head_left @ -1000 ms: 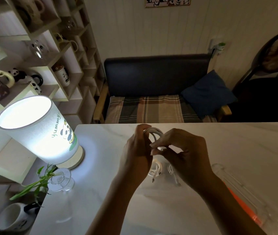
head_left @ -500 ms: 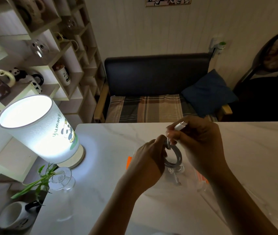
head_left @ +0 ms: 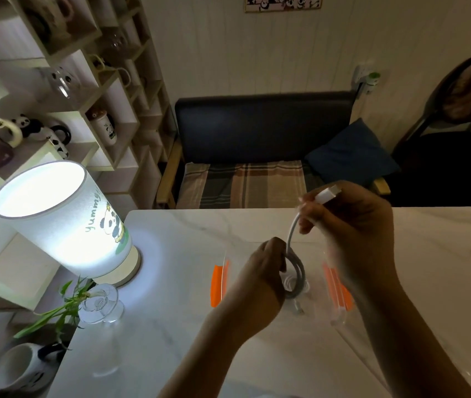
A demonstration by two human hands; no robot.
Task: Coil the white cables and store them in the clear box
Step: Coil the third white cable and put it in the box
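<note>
A white cable (head_left: 295, 271) is wound into a small loop above the clear box (head_left: 332, 307), which has orange latches at its left and right sides. My left hand (head_left: 260, 280) pinches the loop at its left side. My right hand (head_left: 349, 225) is raised above and to the right, gripping the cable's white plug end between thumb and fingers. A short straight length of cable runs from the plug down to the loop. Another white cable lies coiled inside the box beneath the loop, partly hidden.
A lit panda lamp (head_left: 62, 222) stands at the table's left edge, with a glass vase holding a green sprig (head_left: 96, 308) in front of it. The white marble table (head_left: 429, 268) stretches right. A dark sofa sits beyond the far edge; shelves of mugs line the left.
My right hand has lifted the plug end up and right, away from the loop. My left hand has lowered the coil over the box, which has come into view beneath it.
</note>
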